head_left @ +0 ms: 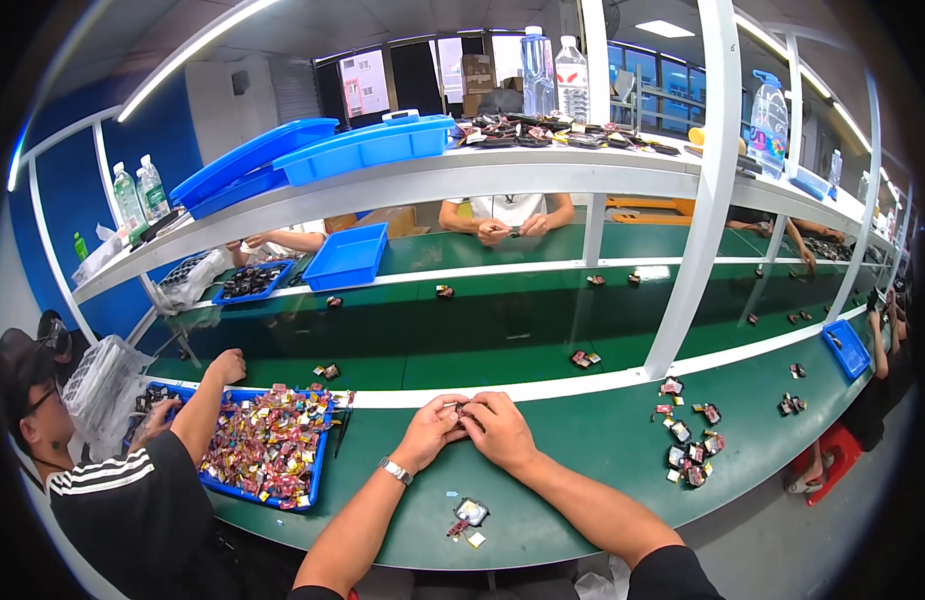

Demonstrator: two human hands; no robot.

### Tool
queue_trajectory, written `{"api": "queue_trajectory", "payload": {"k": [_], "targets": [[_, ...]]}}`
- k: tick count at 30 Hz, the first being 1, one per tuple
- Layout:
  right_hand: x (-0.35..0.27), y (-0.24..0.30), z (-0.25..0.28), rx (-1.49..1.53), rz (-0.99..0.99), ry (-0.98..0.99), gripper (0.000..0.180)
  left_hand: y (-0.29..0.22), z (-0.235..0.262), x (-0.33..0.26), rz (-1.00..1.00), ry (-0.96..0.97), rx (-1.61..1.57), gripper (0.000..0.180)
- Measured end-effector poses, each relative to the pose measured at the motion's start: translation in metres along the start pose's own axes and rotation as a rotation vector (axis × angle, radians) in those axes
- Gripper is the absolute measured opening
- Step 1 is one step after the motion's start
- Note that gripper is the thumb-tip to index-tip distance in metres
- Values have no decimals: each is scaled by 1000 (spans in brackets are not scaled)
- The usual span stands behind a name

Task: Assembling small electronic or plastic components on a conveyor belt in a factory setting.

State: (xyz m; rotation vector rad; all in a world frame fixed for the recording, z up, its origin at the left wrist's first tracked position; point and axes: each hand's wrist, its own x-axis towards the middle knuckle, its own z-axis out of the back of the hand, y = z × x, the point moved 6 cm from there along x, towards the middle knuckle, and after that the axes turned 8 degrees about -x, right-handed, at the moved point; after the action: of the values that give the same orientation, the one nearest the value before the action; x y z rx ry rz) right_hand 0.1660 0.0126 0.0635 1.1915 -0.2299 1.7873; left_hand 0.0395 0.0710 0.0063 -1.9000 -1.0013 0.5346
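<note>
My left hand (429,428) and my right hand (495,428) meet over the green table (582,440), fingertips pinched together on a small dark part (460,409) held between them. A watch sits on my left wrist. Near the table's front edge, below my hands, lie a small round dark piece (471,512) and a couple of tiny red and pale scraps (460,529). A cluster of small dark and red parts (688,446) lies to the right of my right hand.
A blue tray (317,470) heaped with small red and yellow parts sits at my left, where a person in a black striped shirt (132,500) reaches. A green conveyor (482,330) carries scattered parts. Other people work across it. White shelf posts (697,230) and blue bins (347,258) stand behind.
</note>
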Motion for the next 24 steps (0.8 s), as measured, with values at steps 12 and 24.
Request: {"api": "queue_trajectory", "payload": {"k": [12, 24], "targets": [[-1, -10, -7, 21, -52, 26, 16, 3, 2, 5, -39, -110, 108, 22], [30, -128, -63, 456, -703, 92, 11, -15, 27, 4, -356, -324, 362, 28]]}}
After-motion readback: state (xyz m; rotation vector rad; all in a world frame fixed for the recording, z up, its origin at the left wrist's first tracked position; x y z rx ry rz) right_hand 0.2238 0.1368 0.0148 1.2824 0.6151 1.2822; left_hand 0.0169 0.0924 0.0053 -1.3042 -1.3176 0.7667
